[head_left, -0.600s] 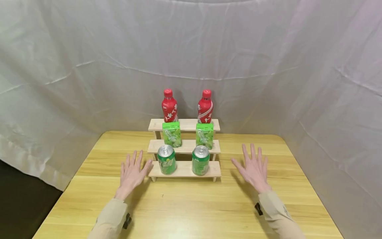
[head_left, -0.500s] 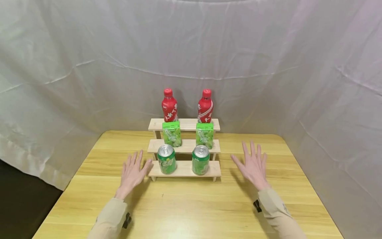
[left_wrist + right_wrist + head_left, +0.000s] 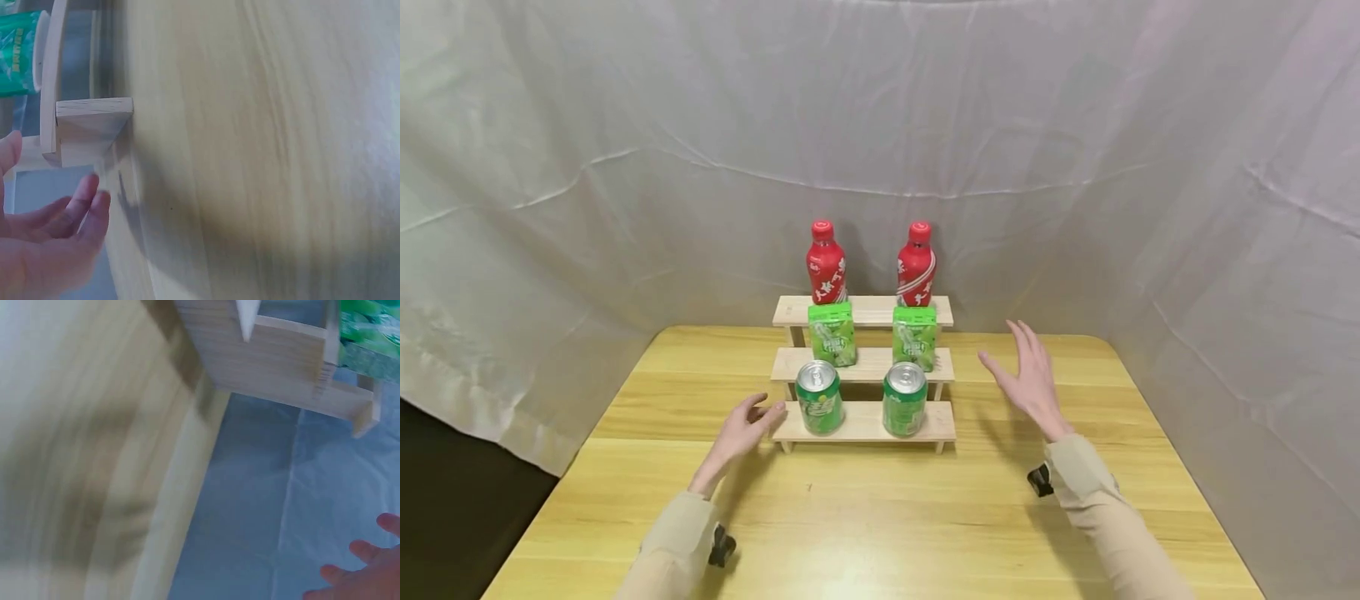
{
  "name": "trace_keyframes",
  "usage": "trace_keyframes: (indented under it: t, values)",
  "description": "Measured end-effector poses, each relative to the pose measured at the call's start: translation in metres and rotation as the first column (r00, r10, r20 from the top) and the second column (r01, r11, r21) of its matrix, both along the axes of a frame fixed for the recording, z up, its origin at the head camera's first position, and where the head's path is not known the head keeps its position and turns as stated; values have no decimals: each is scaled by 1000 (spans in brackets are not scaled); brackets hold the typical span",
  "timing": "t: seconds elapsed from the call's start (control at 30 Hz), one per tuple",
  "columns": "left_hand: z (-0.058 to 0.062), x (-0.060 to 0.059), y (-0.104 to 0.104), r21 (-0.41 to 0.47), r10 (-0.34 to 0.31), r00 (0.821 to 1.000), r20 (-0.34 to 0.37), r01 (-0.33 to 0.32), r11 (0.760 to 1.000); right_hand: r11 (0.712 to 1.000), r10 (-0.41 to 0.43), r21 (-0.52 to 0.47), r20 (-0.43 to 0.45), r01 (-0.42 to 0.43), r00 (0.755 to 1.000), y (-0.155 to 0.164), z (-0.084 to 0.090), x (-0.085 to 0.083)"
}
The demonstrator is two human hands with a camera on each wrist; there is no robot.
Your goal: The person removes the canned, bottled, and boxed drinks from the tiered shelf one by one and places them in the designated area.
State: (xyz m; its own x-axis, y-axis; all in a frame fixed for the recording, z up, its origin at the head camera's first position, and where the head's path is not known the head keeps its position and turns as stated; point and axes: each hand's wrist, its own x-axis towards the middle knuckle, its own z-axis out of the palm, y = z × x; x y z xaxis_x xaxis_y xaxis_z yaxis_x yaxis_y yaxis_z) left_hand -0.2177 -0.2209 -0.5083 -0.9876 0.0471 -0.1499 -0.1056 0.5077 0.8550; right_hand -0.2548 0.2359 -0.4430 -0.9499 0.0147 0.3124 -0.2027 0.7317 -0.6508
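left hand [image 3: 741, 433]: fingers loosely spread, holding nothing, beside the left end of the wooden stand's [image 3: 865, 425] bottom step, near the left green can [image 3: 818, 398]. right hand [image 3: 1030, 379]: spread wide, raised, holding nothing, right of the right green can [image 3: 905, 400].

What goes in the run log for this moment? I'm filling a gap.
left hand: open, beside stepped shelf | right hand: open, raised right of shelf | cans, cartons, bottles: on shelf, untouched
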Motion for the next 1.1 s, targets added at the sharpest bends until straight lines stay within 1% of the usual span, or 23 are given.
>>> trace_keyframes:
  t: [0.07,0.13,0.33,0.57,0.73,0.8,0.9,1.1]
  values:
    - [1,1,-1,36,-3,1000,21,3,999,999,14,-44,1,-14,1000,0,6,-4]
    - [3,1,-2,71,-5,999,39,2,998,997,25,-68,-3,-25,1000,0,11,-7]
    - [6,1,-3,135,-13,998,65,4,991,997,32,-73,-19,-33,999,0,27,-15]
    - [2,0,-5,155,4,996,94,-19,988,997,56,-53,-43,-58,997,-4,44,-22]
    - [2,-1,-7,156,-1,995,101,-15,988,996,77,-45,-52,-79,996,-10,57,-30]
    - [2,-1,-7,155,-8,995,102,-8,988,995,84,-49,-51,-86,995,-13,62,-35]
    - [2,-1,-6,167,-1,994,108,-17,986,993,100,-57,-45,-103,994,-18,69,-41]
    - [0,-2,-5,175,10,994,111,-29,984,984,139,-108,-29,-142,990,-29,82,-52]
